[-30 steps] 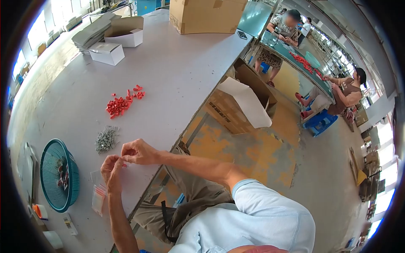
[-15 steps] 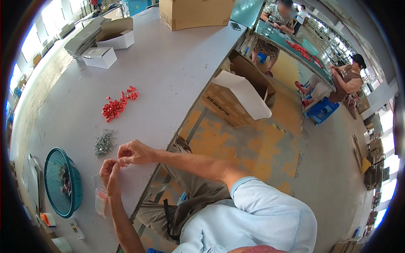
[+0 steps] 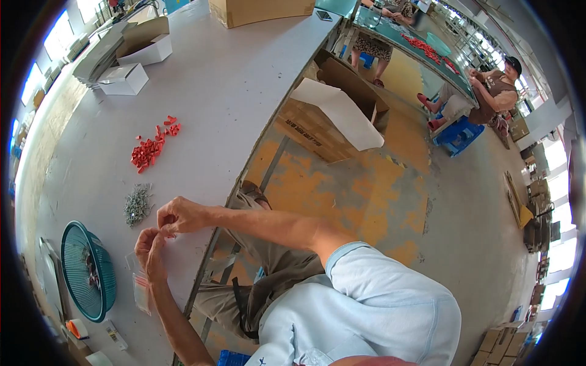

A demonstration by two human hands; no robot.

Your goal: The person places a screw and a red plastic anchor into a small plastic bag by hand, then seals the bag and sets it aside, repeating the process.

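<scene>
My left hand (image 3: 150,249) and my right hand (image 3: 182,215) meet just above the table near its edge, fingertips pinched together. Between them is something small with a hint of red, too small to make out. Right beside the hands lies a pile of small grey metal screws or pins (image 3: 138,205). Farther up the table is a heap of small red parts (image 3: 146,152). By my left wrist lie clear plastic bags (image 3: 141,294) with a red band. A teal plastic basket (image 3: 107,277), holding small items I cannot identify, stands to the left of them.
White cartons (image 3: 124,80) and a large cardboard box (image 3: 262,11) stand on the table's far part, near a phone (image 3: 324,15). An open carton (image 3: 323,125) is beside the table. Two people sit at a green table (image 3: 390,33) bearing red parts. Tape (image 3: 77,329) lies near the basket.
The view has shifted slightly, so most things appear farther left. Both hands stay together in a pinch, with only small finger movements.
</scene>
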